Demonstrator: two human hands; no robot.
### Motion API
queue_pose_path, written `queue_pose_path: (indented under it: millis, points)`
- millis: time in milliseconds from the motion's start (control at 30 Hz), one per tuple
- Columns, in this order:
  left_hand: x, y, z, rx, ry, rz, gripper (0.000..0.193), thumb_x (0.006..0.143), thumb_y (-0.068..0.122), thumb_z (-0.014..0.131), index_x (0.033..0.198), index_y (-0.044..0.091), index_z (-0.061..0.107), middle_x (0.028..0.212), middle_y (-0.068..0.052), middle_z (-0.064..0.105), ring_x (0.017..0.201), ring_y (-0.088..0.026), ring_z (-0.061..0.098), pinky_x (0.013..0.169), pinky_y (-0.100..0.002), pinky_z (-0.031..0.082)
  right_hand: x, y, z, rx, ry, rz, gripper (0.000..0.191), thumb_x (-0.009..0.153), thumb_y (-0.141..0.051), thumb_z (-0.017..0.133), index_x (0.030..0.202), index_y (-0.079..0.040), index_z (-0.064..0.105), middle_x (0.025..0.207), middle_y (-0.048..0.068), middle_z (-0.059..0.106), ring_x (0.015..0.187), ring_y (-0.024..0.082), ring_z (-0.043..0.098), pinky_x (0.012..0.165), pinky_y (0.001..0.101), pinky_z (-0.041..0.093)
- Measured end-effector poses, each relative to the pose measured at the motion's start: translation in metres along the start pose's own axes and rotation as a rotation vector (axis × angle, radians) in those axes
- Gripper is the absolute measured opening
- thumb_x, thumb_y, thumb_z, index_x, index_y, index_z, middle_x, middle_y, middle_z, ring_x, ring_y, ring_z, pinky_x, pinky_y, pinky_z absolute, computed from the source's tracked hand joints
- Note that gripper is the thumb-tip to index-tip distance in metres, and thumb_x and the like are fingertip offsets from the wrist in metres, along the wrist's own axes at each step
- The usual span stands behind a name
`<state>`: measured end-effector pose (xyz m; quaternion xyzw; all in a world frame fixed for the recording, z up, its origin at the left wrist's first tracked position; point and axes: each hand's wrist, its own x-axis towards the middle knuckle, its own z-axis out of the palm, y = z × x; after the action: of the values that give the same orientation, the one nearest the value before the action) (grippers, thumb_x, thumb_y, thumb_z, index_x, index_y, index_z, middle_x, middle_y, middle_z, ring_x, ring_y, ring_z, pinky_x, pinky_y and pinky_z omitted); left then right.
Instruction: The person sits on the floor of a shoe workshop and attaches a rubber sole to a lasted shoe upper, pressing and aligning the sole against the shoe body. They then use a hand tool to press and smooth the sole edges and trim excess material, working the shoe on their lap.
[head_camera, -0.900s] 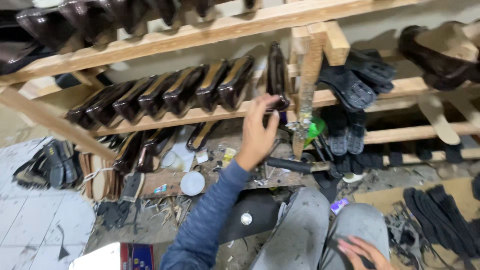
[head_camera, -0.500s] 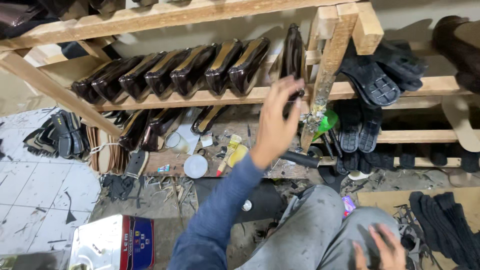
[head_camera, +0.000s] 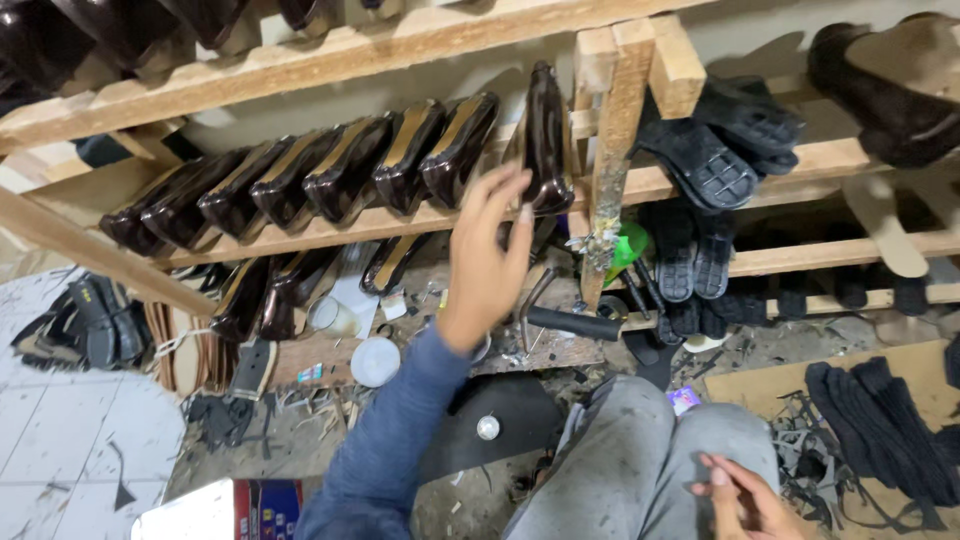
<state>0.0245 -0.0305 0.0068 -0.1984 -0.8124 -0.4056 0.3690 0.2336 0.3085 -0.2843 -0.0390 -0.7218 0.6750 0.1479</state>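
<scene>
Dark glossy shoe (head_camera: 546, 140) stands upright on the wooden shelf (head_camera: 330, 232), long axis vertical, just beyond the open left hand (head_camera: 490, 262); right hand (head_camera: 745, 495) rests empty, loosely open, well apart.

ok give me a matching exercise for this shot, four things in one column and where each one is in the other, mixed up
Things:
1. left hand
2. right hand
3. black rubber soles
4. white round lid

Places:
A. hung over the shelf rail, right of the wooden post
B. low on the cluttered bench, left of the blue sleeve
C. raised at the upright dark shoe on the shelf
D. resting on the grey trouser leg

Pairs: 1-C, 2-D, 3-A, 4-B
</scene>
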Motion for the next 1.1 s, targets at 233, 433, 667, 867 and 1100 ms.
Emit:
queue_pose_path:
  millis: [233, 433, 667, 867, 1100]
  points:
    - [0.148, -0.060, 0.090, 0.292, -0.369, -0.521, 0.091, 0.091, 0.042, 0.077, 0.146, -0.012, 0.029, 0.123, -0.037, 0.058, 0.118, -0.046, 0.058, 0.102, -0.044, 0.047, -0.003, -0.066, 0.042, 0.044, 0.237, 0.017, 0.020, 0.096, 0.003, 0.065, 0.115, 0.009, 0.070, 0.104, 0.021, 0.075, 0.077, 0.018, 0.072, 0.070, 0.0284, 0.060]
    - [0.152, -0.060, 0.084, 0.001, -0.307, -0.576, 0.067, 0.073, 0.021, 0.081, 0.131, 0.002, 0.053, 0.116, -0.023, 0.070, 0.110, -0.036, 0.069, 0.094, -0.040, 0.054, -0.009, -0.083, 0.038, 0.066, 0.227, 0.066, 0.022, 0.095, 0.003, 0.064, 0.116, 0.010, 0.070, 0.103, 0.020, 0.076, 0.077, 0.018, 0.071, 0.072, 0.0287, 0.059]
    - [0.116, -0.042, 0.039, -0.431, -0.289, -0.544, 0.047, 0.082, 0.018, 0.076, 0.122, -0.004, 0.063, 0.105, -0.013, 0.073, 0.092, -0.022, 0.072, 0.081, -0.033, 0.059, -0.005, -0.076, 0.034, 0.067, 0.206, 0.045, 0.022, 0.094, 0.003, 0.065, 0.115, 0.006, 0.071, 0.102, 0.017, 0.076, 0.077, 0.016, 0.071, 0.071, 0.0270, 0.059]
    - [0.009, 0.053, -0.029, -1.437, -0.272, -1.007, 0.048, 0.098, 0.036, 0.056, 0.131, 0.001, 0.059, 0.108, -0.019, 0.071, 0.091, -0.033, 0.070, 0.083, -0.044, 0.058, 0.000, -0.089, 0.030, -0.040, 0.215, 0.108, 0.020, 0.095, 0.001, 0.065, 0.113, 0.004, 0.073, 0.099, 0.014, 0.077, 0.073, 0.015, 0.070, 0.067, 0.0251, 0.056]
    - [-0.072, 0.113, 0.004, -2.156, -0.144, -1.073, 0.060, 0.104, 0.045, 0.051, 0.143, 0.000, 0.054, 0.135, -0.024, 0.061, 0.128, -0.036, 0.058, 0.113, -0.058, 0.042, -0.001, -0.112, 0.032, -0.069, 0.129, 0.005, 0.021, 0.096, -0.002, 0.064, 0.114, 0.003, 0.072, 0.101, 0.011, 0.076, 0.074, 0.012, 0.068, 0.069, 0.0233, 0.054]
